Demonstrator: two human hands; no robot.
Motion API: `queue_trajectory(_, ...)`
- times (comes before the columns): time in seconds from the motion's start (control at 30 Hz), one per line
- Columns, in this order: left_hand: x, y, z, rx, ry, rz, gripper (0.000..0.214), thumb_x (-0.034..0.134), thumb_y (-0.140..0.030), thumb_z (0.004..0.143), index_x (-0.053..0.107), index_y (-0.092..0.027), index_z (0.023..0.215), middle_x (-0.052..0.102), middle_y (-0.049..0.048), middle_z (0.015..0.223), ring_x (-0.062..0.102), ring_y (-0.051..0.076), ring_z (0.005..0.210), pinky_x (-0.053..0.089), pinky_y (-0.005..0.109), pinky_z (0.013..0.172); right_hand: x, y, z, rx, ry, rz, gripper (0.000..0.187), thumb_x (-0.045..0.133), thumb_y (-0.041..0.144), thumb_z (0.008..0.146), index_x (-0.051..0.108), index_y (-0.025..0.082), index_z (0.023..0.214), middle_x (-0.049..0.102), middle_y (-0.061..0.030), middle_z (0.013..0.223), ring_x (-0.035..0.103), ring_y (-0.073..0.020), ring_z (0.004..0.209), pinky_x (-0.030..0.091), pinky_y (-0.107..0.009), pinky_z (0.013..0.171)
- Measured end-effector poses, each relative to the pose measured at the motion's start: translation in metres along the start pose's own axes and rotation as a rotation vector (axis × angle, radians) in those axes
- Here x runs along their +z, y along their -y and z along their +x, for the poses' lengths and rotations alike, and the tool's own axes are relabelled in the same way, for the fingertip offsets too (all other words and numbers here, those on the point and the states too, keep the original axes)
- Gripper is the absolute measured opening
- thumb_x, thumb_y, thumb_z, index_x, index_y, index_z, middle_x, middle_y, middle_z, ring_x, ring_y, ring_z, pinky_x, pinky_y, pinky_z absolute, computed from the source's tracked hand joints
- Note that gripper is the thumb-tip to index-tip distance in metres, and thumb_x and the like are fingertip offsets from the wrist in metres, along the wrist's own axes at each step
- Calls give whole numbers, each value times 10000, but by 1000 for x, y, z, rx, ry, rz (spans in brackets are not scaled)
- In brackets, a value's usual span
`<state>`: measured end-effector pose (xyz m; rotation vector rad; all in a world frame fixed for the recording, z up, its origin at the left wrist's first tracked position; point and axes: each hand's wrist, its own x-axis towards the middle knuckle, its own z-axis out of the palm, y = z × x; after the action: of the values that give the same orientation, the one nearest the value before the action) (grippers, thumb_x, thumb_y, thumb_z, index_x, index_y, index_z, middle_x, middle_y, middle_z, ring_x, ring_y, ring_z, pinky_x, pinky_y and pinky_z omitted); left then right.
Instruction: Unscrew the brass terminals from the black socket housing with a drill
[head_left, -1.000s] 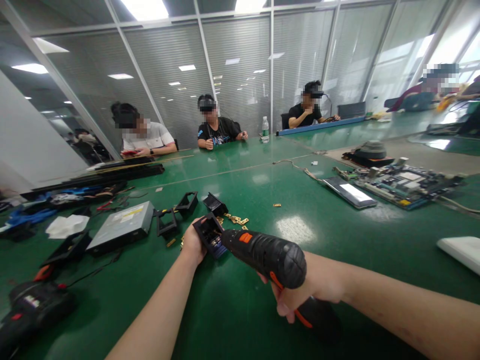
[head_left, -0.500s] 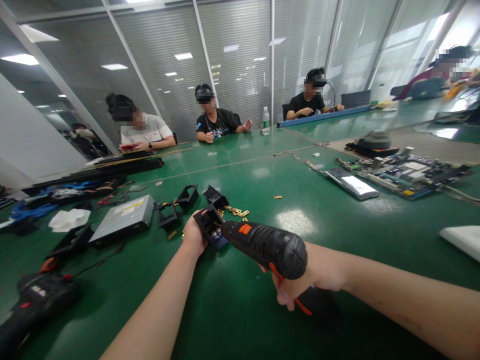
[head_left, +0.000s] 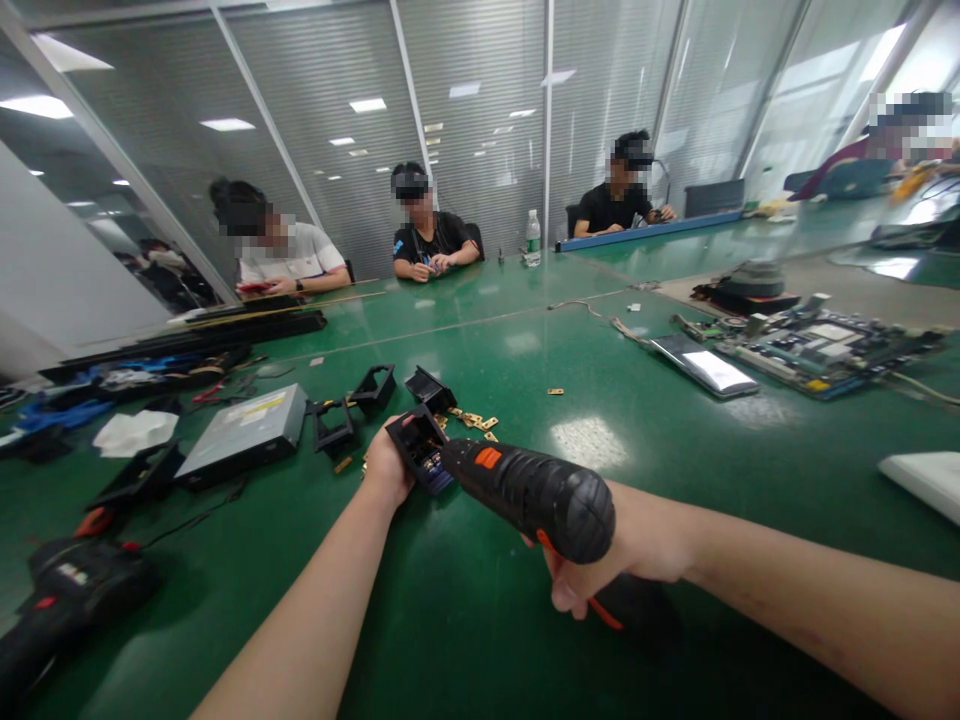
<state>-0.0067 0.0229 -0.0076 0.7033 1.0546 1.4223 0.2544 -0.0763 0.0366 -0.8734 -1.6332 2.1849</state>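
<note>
My left hand (head_left: 384, 468) grips a small black plastic housing (head_left: 420, 452) with metal parts inside, holding it on the green table (head_left: 525, 390). My right hand (head_left: 611, 565) is wrapped round the handle of a black and orange electric screwdriver (head_left: 529, 490). The tool's nose points into the housing. Several small brass pieces (head_left: 472, 421) lie just behind the housing. Three more black plastic frames (head_left: 373, 389) sit beside it to the left.
A grey optical drive (head_left: 246, 434) lies left of the frames, with a second power tool (head_left: 60, 590) at the near left. A circuit board (head_left: 814, 345) and a silver drive (head_left: 703, 367) lie to the right. Several people sit along the far side.
The view has shifted slightly. Both hands keep the same hold, with the screwdriver still pressed into the housing.
</note>
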Motion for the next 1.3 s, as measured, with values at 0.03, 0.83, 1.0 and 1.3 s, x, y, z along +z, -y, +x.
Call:
queue_trajectory(0.03,0,0,0,2,-1,-3,163,523,-282,723,616,-164,786,643,44,639,639,232,585,507,354,594,0,-1,1,-6,-6,5,350,821,181,562,607,119,832,654,3,588,612,-136,518,502,-239,513)
queue_trajectory(0.83,-1,-1,-1,-19,-14,-6,159,531,-296,733,609,-165,778,642,50,632,641,245,570,514,371,578,5,4,0,8,-17,-4,622,821,151,557,574,113,1126,667,4,594,613,-140,505,512,-234,491)
queue_trajectory(1.0,-3,0,1,-17,-1,-9,159,534,-299,733,607,-166,779,646,45,637,641,228,561,509,343,551,3,6,0,-1,3,-53,393,804,192,587,635,101,930,645,8,556,593,-123,477,489,-212,469)
queue_trajectory(1.3,-2,0,0,3,-10,-20,136,541,-277,722,615,-169,761,639,33,628,632,219,553,512,348,561,-2,5,2,5,28,79,446,811,126,547,580,141,929,670,-7,567,633,-151,498,518,-224,472)
